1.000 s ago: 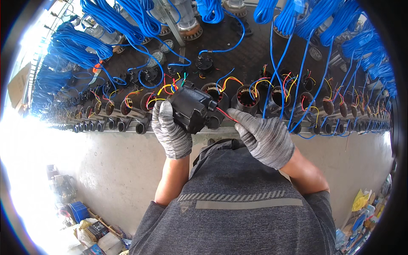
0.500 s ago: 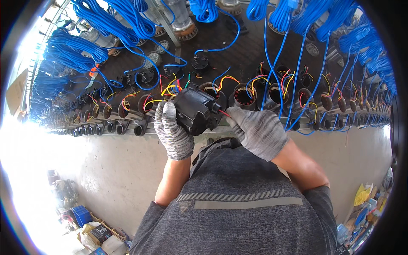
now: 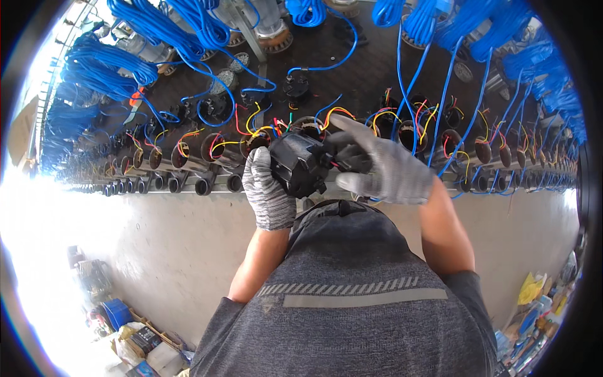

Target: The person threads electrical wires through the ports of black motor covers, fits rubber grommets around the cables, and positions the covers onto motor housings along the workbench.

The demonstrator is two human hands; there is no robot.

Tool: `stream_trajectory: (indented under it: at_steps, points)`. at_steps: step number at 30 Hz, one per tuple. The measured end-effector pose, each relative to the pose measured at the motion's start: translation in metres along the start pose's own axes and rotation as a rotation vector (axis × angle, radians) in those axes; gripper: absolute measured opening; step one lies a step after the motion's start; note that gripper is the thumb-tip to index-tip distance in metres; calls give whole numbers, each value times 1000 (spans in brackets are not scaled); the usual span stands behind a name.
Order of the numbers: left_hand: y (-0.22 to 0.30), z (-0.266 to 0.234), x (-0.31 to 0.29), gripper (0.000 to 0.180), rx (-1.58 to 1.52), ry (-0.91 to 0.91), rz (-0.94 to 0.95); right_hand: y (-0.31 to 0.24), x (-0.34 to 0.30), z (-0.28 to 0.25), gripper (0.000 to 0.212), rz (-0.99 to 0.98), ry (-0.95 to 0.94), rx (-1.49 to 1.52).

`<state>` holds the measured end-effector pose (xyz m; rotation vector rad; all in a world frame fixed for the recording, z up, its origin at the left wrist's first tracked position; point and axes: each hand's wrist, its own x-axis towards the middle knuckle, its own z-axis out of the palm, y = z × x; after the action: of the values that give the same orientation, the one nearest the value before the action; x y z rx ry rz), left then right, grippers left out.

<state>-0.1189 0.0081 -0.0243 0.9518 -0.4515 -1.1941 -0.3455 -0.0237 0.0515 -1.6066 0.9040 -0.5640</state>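
My left hand [image 3: 271, 190], in a grey knit glove, is closed around the side of a black moulded housing [image 3: 298, 164] and holds it tilted at the bench edge. A short red wire [image 3: 333, 164] comes out beside the round neck on the housing's right side. To the right of that neck is my gloved right hand [image 3: 399, 168], slightly blurred. Its thumb and forefinger are spread apart. A dark shape [image 3: 353, 157] shows between them; I cannot tell whether it is a separate part or the glove's palm side. Behind the housing, yellow and red wires [image 3: 259, 131] stick up from metal cylinders.
Metal cylinders [image 3: 202, 186] with coloured wire ends line the front of a dark bench [image 3: 352, 75]. Coils of blue cable [image 3: 103, 63] crowd its far side, and single cables trail forward. A blue bin [image 3: 118, 313] and boxes stand on the floor at lower left.
My right hand has let go of the red wire it was pinching and its thumb and forefinger have spread. The housing and my left hand have shifted slightly right.
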Motion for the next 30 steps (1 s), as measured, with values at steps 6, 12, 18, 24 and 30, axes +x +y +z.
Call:
stream_trajectory:
  at_steps: [6,12,18,24,30]
  points:
    - [6,5,6,29,-57,115,7,41,-27,5,61,87,-13,-293]
    - [9,3,4,28,102,85,138,40,-30,18,27,-195,392,-351]
    - [14,22,-5,28,183,-21,140,23,-19,25,28,-266,449,-705]
    - [13,24,-7,30,282,-16,220,25,-6,31,26,-319,559,-540]
    - [16,19,-8,28,214,-55,252,19,-2,39,25,-358,638,-426]
